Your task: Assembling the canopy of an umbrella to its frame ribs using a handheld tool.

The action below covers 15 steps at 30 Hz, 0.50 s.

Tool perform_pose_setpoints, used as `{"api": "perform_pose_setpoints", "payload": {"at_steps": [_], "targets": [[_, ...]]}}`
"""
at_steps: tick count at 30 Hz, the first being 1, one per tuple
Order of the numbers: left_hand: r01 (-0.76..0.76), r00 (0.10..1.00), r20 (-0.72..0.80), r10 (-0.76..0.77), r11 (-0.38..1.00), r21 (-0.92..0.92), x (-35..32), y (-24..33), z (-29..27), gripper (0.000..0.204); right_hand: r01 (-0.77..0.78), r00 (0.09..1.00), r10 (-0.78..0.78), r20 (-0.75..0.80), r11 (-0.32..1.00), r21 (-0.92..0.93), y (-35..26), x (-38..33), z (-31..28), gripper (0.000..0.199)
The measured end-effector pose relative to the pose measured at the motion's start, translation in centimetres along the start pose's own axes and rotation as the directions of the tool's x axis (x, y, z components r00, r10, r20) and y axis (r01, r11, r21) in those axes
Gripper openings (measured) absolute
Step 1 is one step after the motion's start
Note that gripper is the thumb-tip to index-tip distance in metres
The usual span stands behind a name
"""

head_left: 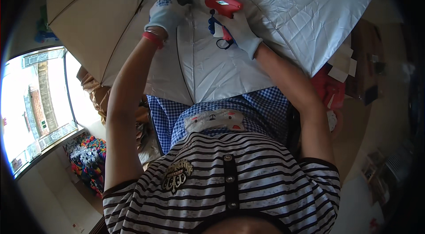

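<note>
From my end I see a bright window at left, a colourful pile beneath it, and a grey umbrella spread over a checked apron. The right hand grips a red tag gun over the umbrella, nose leftward, body lying crosswise. I can't tell what the left hand's fingers hold.

No text is legible (the blue print on the left glove is blurred).
</note>
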<state>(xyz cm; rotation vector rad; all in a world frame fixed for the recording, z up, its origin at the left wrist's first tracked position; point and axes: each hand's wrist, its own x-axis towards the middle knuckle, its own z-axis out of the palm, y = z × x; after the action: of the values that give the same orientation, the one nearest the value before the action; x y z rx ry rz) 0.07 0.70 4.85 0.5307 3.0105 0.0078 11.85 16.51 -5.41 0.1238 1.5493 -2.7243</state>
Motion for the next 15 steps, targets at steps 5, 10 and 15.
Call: {"api": "perform_pose_setpoints", "payload": {"at_steps": [5,10,15], "targets": [[-0.109,0.992,-0.083,0.099,0.987,-0.115,3.7,-0.7,5.9,0.039,-0.047,0.996,0.024,-0.084,0.959,-0.278,1.8,1.1,-0.5,0.026],[-0.137,0.985,0.045,0.169,0.906,-0.400,5.0,-2.1,5.7,0.029,-0.037,0.986,-0.035,-0.165,0.910,-0.413,2.7,-0.1,1.3,0.031],[0.094,0.924,0.351,0.154,0.796,-0.597,3.2,0.5,1.9,0.022,-0.199,0.914,0.134,-0.384,0.971,-0.135,5.6,-0.6,3.8,0.038]]}}
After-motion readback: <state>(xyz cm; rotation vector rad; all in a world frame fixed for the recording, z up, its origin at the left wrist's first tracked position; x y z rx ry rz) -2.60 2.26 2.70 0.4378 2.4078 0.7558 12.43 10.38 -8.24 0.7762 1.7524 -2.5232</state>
